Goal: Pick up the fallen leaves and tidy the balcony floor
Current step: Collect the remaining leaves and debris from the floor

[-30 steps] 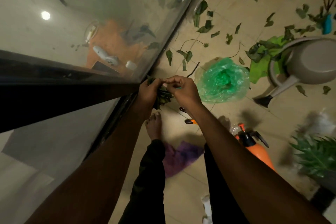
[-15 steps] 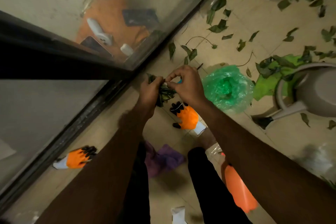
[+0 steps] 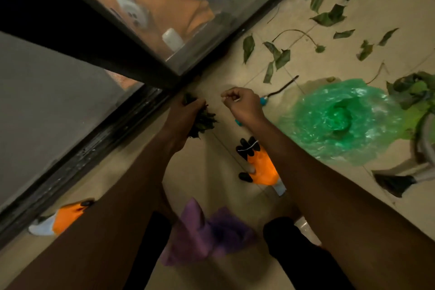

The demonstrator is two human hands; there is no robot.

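1. My view's straight down. The left hand [image 3: 186,115] is wrapped tight round a bunch of leaves [image 3: 203,122], right by the foot of the dark door frame [image 3: 98,49].
2. The right hand [image 3: 244,105] is just beside that bunch, not touching it. Its fingers are curled into a fist, with nothing in it that I can make out.
3. Lots of loose leaves [image 3: 279,56] lie scattered on the tiled floor [image 3: 195,172] further out, top right, some close to the glass.
4. A green plastic bag [image 3: 341,122] lies crumpled on the tiles to the right of the right hand, near but apart.
5. One orange glove [image 3: 262,167] lies on the floor by the right forearm. A second orange glove [image 3: 68,215] is down by the door track, partly hidden behind the left arm.
6. There's a purple cloth [image 3: 207,235] on the floor between the legs, and a grey watering can spout [image 3: 397,182] pokes in from the right edge.
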